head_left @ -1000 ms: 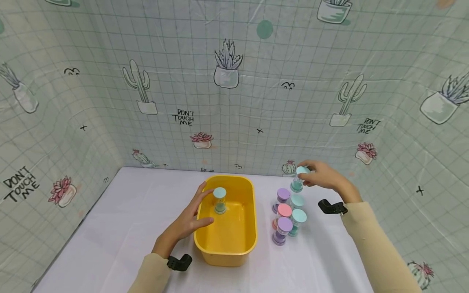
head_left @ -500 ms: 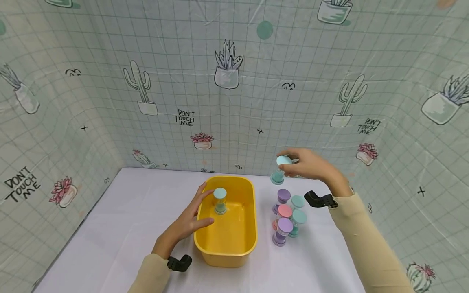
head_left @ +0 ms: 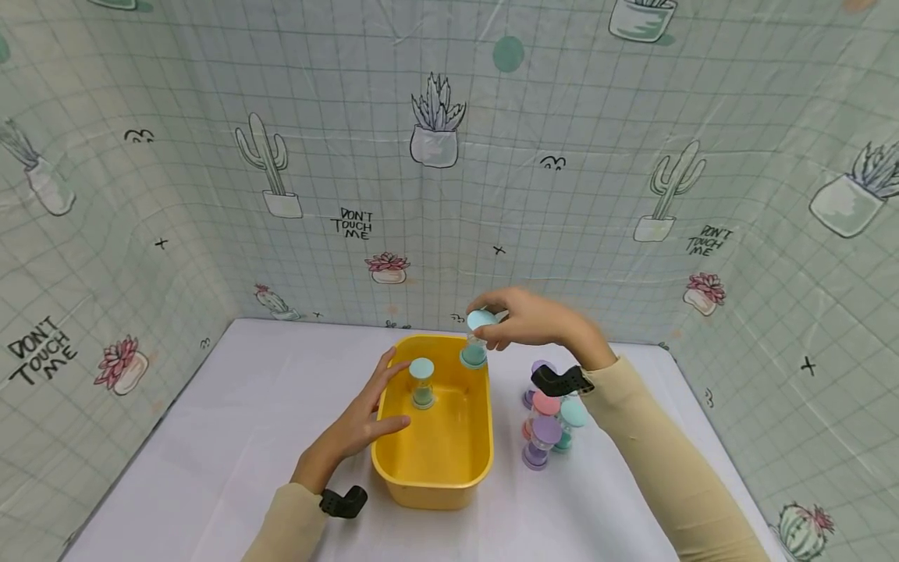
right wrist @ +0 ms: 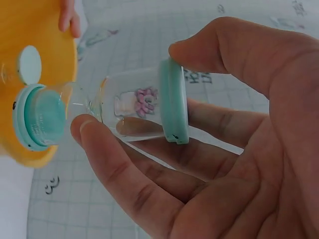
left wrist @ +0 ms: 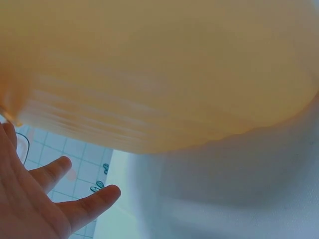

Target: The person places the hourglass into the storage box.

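Observation:
My right hand (head_left: pixel 527 316) pinches a teal-capped hourglass (head_left: pixel 474 357) near the back right corner of a yellow tub (head_left: pixel 430 497). In the right wrist view, thumb and fingers grip the hourglass (right wrist: pixel 137 107) at its clear bulb and upper cap, with teal sand in the lower bulb. Another teal-capped hourglass (head_left: pixel 422 384) stands upright inside the tub, towards the back left. My left hand (head_left: pixel 357 417) lies at the tub's left rim, fingers spread and fairly straight. The left wrist view shows its fingers (left wrist: pixel 89 203) beside the tub's wall (left wrist: pixel 164 84).
Right of the tub, several hourglasses stand close together on the white table (head_left: pixel 281 421): a front purple one (head_left: pixel 545 432), a pink one (head_left: pixel 545 403), a teal one (head_left: pixel 573 414), and others partly hidden by the right wrist. A patterned cloth (head_left: pixel 435 218) hangs behind and beside the table.
My right hand has lifted the teal hourglass from behind the group and carried it left, then lower, to the tub's back right corner. My left hand has stayed at the rim.

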{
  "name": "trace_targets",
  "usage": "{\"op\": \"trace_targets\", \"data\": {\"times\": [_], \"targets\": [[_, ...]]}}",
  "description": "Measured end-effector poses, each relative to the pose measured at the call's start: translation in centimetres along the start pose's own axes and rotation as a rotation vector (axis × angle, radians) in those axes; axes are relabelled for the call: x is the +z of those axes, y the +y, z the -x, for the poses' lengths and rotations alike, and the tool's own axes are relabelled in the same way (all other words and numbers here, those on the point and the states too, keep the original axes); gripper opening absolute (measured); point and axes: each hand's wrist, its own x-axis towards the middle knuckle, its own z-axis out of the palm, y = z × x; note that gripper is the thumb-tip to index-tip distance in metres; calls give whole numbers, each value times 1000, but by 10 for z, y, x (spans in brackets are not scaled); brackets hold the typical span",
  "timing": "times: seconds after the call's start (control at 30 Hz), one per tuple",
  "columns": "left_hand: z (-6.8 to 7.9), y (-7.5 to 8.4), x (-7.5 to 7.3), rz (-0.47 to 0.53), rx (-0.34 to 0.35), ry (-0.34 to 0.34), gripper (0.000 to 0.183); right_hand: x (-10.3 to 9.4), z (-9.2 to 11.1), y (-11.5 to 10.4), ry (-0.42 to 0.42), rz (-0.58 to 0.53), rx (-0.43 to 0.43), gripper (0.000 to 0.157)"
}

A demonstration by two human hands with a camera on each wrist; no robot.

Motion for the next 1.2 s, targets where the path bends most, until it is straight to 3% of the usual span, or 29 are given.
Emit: {"op": "trace_targets", "data": {"times": [0.2,0.57,0.9,1.2], "targets": [[-1,-1,1,-4,-12,0,86,15,-19,-3,-80,-29,13,46],[-2,0,-1,-19,-10,-1,85,37,-47,10,-193,48,64,44],[-2,-2,-2,-4,-3,-8,83,57,-63,22,-258,-19,110,37],[0,-1,-1,0,-3,-13,82,68,-73,28,-286,3,136,31]]}}
